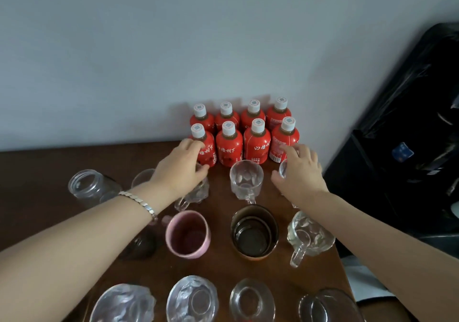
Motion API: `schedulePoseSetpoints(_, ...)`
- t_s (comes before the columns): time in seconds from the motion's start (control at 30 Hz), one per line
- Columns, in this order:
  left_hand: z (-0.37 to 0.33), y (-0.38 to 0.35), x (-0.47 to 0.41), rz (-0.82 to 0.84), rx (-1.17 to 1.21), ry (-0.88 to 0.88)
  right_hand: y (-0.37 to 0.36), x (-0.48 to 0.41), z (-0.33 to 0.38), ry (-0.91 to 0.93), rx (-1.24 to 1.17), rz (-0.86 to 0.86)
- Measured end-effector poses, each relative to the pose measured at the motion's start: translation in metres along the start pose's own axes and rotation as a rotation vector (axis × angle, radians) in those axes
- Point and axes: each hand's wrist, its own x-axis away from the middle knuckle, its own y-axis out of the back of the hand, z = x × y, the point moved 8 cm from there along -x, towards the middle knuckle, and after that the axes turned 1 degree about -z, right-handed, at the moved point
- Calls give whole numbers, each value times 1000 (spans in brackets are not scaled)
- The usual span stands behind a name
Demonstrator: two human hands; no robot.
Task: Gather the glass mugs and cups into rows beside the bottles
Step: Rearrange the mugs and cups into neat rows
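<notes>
The brown table (218,269) fills the lower half of the view, its far edge against a pale wall. At twelve o'clock on it stand the red bottles (244,133), two ranks of four, white caps up. Just in front of them, nearer the person, a first row of glassware is forming.

The left hand (182,167) at eleven o'clock is cupped over the top of a patterned glass mug (196,195), fingers curled round its rim, its handle pointing back toward the person. The right hand (299,172) at one o'clock wraps a clear cup (284,169), of which only a sliver of rim shows; I cannot tell how firmly it grips. Between the two hands stands a clear handled mug (246,180), upright, just clear of the bottles.

The step in hand looks to be settling both end pieces level with that middle mug. To do it well, I would set each glass down flat before loosening the fingers, keep a small gap from the bottles so none gets knocked, and match the middle mug's distance from them so the row runs straight.

Behind sits a second row: pink cup (188,233), amber glass (254,233), cut-glass mug (309,237). A clear jar (93,187) lies well apart at nine o'clock, waiting.
</notes>
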Motion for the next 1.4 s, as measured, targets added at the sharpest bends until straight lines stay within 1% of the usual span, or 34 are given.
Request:
schedulePoseSetpoints(0.07, 36, 14, 5, -2, -36, 71, -5, 3, 28, 9, -89, 36)
schedulePoseSetpoints(0.17, 87, 26, 12, -5, 0, 215, -31, 7, 75, 34, -119, 182)
schedulePoseSetpoints(0.2, 99, 26, 14, 23, 1, 239, -43, 9, 90, 41, -95, 229)
schedulePoseSetpoints(0.27, 116, 20, 22, 132, -16, 254, -65, 11, 113, 5, -33, 304)
schedulePoseSetpoints(0.37, 129, 5, 32, 298, -31, 219, -94, 6, 133, -134, 14, 360)
schedulePoseSetpoints(0.43, 134, -3, 33, 361, -26, 184, -107, -1, 142, -176, 57, 348)
schedulePoseSetpoints(0.53, 137, -10, 28, 418, -68, 90, -120, -11, 152, -145, 81, 340)
schedulePoseSetpoints(0.67, 139, -21, 21, 458, -54, 38, -123, -16, 151, 3, 111, 361)
schedulePoseSetpoints(0.73, 138, -24, 19, 444, -79, 33, -123, -13, 150, 86, 135, 376)
schedulePoseSetpoints(0.8, 142, -26, 19, 405, -103, 93, -124, -9, 150, 135, 155, 391)
schedulePoseSetpoints(0.9, 155, -24, 21, 354, -54, 318, -128, -4, 147, 107, 127, 404)
schedulePoseSetpoints(0.97, 162, -21, 24, 319, -13, 420, -130, -2, 144, 52, 98, 405)
schedulePoseSetpoints(1.07, 162, -19, 28, 288, 5, 433, -129, -3, 141, 6, 57, 356)
schedulePoseSetpoints(1.2, 158, -21, 29, 280, 115, 390, -128, -3, 139, -77, 5, 281)
schedulePoseSetpoints(1.27, 160, -19, 29, 256, 125, 379, -129, -3, 139, -112, -30, 251)
schedulePoseSetpoints(1.4, 159, -20, 31, 215, 134, 380, -130, -3, 138, -123, -45, 220)
